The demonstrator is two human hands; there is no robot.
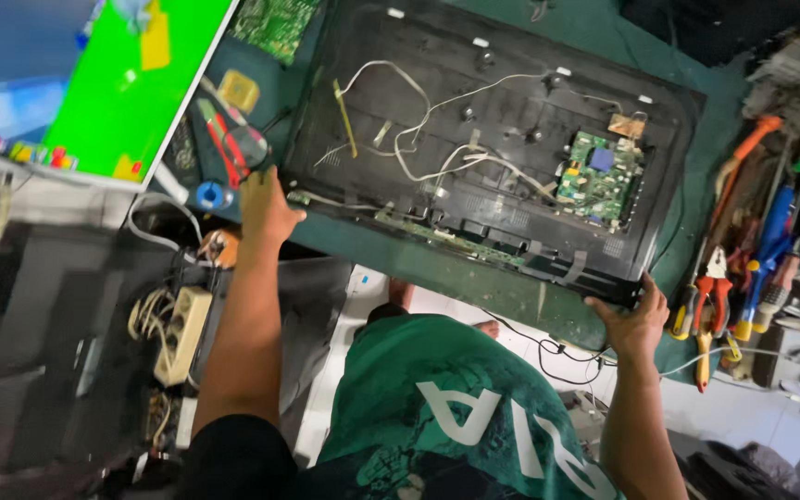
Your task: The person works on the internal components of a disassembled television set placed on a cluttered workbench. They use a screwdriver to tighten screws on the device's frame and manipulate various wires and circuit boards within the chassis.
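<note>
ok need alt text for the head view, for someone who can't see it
Seen from above, a person grips an opened flat screen TV lying back-up on a green workbench, left hand at one corner, right hand at the other. White cables and a green circuit board are exposed; pliers lie at the right.

The television panel [483,139] is large, flat and black, and it lies on the green desk [474,278] with its open back side up. It is turned at an angle, and its near long edge goes a little over the near edge of the desk. Inside, a green circuit board [599,179] sits close to its right end. Thin white cables [437,139] run loosely across the middle.
</note>
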